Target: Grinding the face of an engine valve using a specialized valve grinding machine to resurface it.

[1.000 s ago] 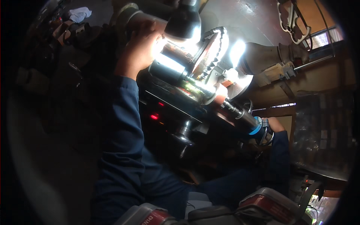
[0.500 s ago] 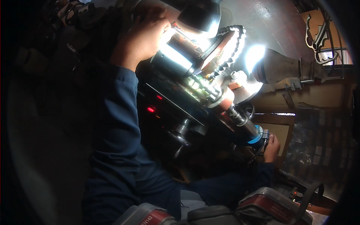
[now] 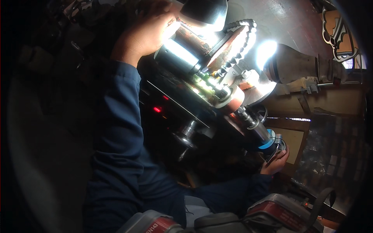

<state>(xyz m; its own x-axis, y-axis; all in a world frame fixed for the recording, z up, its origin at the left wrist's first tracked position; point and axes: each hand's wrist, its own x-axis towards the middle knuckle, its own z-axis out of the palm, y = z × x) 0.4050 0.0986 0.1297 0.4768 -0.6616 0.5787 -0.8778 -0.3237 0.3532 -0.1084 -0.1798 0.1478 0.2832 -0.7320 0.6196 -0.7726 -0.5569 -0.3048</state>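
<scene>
My left hand (image 3: pixel 149 33) rests at the top of a grinding machine, beside a dark metal cylinder (image 3: pixel 178 54). Its fingers are bent, and glare and shadow hide what they hold. From the cylinder a slim shiny shaft (image 3: pixel 211 83) runs down to the right, reaching a pale round collar (image 3: pixel 231 98). Beyond the collar are a steel sleeve (image 3: pixel 252 123) and a blue ring (image 3: pixel 267 140). At the far end of this line, my right hand (image 3: pixel 276 162) has its fingers curled round a metal end fitting (image 3: pixel 280 143) that has a thin lever.
Two bright lamps, one black-hooded (image 3: pixel 204 14) and one grey (image 3: pixel 291 64), stand over the work. A jointed coolant hose (image 3: pixel 237 56) arches behind the shaft. A metal handwheel (image 3: pixel 185 136) juts out in front, below red indicator lights (image 3: pixel 157 109). Respirator filters (image 3: pixel 278 213) fill the lower edge.
My right hand has shifted slightly down and its fingers now wrap under the end fitting. My left hand stays at the machine's top. The whole view has shifted a little.
</scene>
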